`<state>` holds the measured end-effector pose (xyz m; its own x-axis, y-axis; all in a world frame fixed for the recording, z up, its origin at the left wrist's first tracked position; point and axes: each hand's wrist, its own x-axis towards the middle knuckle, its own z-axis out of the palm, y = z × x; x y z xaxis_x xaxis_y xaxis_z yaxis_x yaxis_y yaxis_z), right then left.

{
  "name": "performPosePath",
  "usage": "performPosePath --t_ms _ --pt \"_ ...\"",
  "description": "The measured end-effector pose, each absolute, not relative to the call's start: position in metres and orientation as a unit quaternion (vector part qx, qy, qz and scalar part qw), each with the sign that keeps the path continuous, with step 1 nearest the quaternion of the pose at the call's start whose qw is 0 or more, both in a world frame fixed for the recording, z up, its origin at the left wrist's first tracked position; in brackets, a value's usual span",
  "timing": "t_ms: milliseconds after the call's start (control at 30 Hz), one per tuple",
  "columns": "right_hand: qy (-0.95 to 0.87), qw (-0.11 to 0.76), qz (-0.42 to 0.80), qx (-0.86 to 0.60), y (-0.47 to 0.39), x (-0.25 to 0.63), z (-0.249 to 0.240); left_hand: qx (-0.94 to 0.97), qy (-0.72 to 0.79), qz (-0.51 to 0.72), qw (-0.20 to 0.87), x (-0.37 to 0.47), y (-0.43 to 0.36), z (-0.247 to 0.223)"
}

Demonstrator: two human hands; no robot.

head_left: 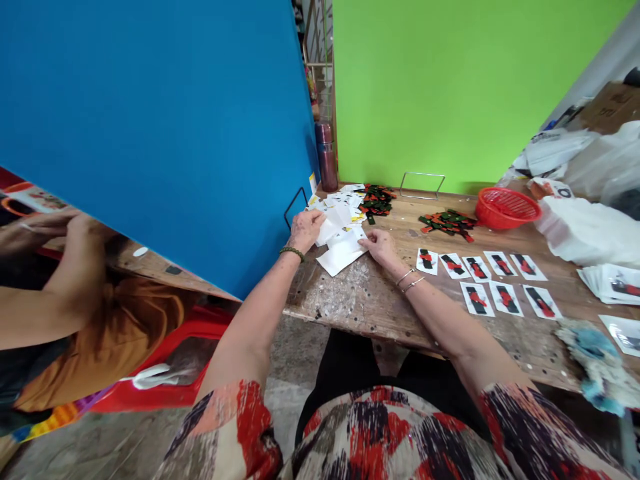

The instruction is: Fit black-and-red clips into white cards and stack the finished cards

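My left hand (306,229) pinches a small white sheet (336,221) over a heap of similar white and yellow-marked pieces. My right hand (381,248) has its thumb and fingers closed on the edge of a white packet (341,254), which lies tilted just above the table. Whether that packet is a pouch or a card, I cannot tell. Beyond my hands is a pile of small black and red strips (376,200). To the right, several white cards (477,299) lie in two rows, each with black and red pieces on it.
A second pile of black and red strips (449,223) lies beside a red plastic basket (509,208). A flask (327,159) stands at the back between blue (165,120) and green (450,87) panels. Stacked cards (613,283) and a rag (595,363) are at right. Another person's arm (55,287) shows at left.
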<state>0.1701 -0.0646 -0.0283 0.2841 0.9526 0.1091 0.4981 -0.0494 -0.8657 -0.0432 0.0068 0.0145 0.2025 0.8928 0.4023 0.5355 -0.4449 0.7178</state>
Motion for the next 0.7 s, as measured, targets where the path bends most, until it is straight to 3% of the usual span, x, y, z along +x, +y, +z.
performPosePath --t_ms 67,167,367,567,700 --pt "-0.55 0.472 0.232 -0.649 -0.068 0.173 -0.015 0.779 0.457 0.382 0.195 -0.041 -0.003 0.024" --pt "-0.553 0.519 0.333 -0.56 -0.084 0.18 0.01 0.83 0.404 0.328 0.2 -0.03 -0.029 0.04" --pt "-0.539 0.496 0.4 -0.551 -0.151 0.202 0.026 0.858 0.328 0.275 0.282 -0.002 -0.08 0.054" --pt "-0.409 0.557 0.442 -0.572 -0.201 0.206 -0.004 0.842 0.38 0.354 0.147 0.028 -0.136 0.03" --pt "-0.312 0.599 0.468 -0.57 -0.213 0.201 -0.023 0.8 0.365 0.356 0.316 0.051 -0.17 0.004"
